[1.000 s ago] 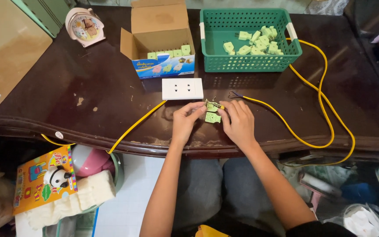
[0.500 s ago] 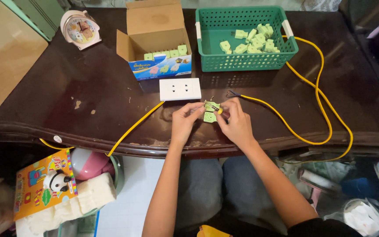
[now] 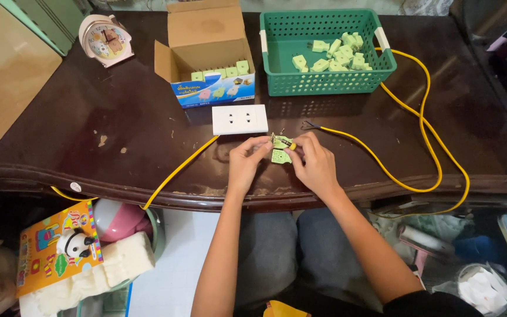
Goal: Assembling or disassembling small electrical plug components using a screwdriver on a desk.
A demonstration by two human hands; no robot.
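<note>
I hold a small pale green socket module (image 3: 281,154) between both hands, just in front of the white double-socket faceplate (image 3: 240,119) that lies flat on the dark wooden counter (image 3: 118,105). My left hand (image 3: 246,161) pinches the module's left edge with thumb and fingertips closed on it; my right hand (image 3: 314,164) grips its right side, fingers curled around it, with a small yellow piece at the fingertips that I cannot make out clearly. A yellow wire (image 3: 423,135) runs from a bare end just right of the faceplate, loops far to the right and back up to the green plastic basket (image 3: 277,76) behind the faceplate, which holds a heap of loose green modules (image 3: 335,54). Another yellow wire (image 3: 177,171) leaves the faceplate's lower left corner and drops over the counter's edge. Behind the faceplate to the left stands an open cardboard box (image 3: 206,35) with a row of green modules inside, and well left of that a small round alarm clock (image 3: 104,40).
</note>
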